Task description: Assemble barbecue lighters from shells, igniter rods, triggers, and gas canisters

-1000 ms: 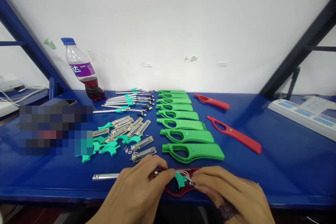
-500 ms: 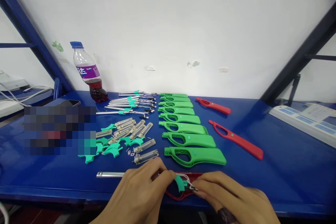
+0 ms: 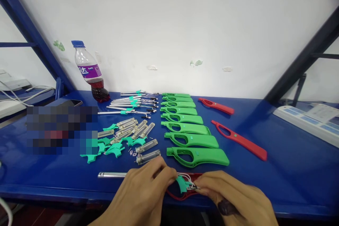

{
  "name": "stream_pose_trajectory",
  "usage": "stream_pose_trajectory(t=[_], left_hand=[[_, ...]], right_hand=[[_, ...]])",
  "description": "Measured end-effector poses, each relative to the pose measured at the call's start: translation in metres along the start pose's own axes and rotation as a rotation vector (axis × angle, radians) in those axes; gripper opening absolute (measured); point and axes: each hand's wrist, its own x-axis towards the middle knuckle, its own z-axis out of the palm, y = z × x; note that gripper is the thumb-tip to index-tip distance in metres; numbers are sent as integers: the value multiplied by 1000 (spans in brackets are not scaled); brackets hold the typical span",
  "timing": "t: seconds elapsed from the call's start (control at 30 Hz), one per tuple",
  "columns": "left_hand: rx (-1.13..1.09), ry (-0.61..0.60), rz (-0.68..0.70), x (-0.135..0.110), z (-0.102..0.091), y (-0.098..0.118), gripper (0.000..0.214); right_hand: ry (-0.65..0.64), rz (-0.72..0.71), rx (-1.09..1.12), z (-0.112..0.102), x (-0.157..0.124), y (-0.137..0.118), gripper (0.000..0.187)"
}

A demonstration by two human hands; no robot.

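Observation:
At the table's front edge lies an open red lighter casing (image 3: 177, 196), partly hidden by both hands. A silver metal tube (image 3: 111, 175) sticks out to its left, and a teal trigger (image 3: 181, 184) sits in its loop. My left hand (image 3: 145, 189) is closed over the casing's tube end, thumb and forefinger pinched beside the trigger. White wires (image 3: 187, 176) run from there to a small dark igniter part (image 3: 195, 186). My right hand (image 3: 235, 192) pinches that part inside the casing; its far end is hidden under the fingers.
Several green lighter casings (image 3: 200, 156) lie in a column, with two red casing halves (image 3: 245, 144) to their right. Leftward are clear fuel tanks (image 3: 148, 146), teal triggers (image 3: 115, 150) and wired metal tubes (image 3: 112, 112). A bottle (image 3: 90, 72) and a power strip (image 3: 304, 120) flank them.
My right fingertips have shifted slightly at the igniter part within the casing. My left hand keeps its hold, and the whole view has moved a little.

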Motion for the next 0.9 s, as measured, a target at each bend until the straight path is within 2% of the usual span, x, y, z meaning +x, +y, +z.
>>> stream_pose_trajectory(t=[0.17, 0.33, 0.6, 0.9], left_hand=[[10, -24, -14, -2, 1, 1, 32], [23, -9, 0, -4, 0, 3, 38], [32, 17, 80, 2, -7, 0, 41], [86, -35, 81, 3, -8, 3, 47]], right_hand=[[26, -11, 18, 4, -1, 1, 34], [12, 43, 21, 4, 0, 1, 25], [-37, -68, -130, -2, -8, 7, 22], [-5, -34, -156, 1, -6, 2, 19]])
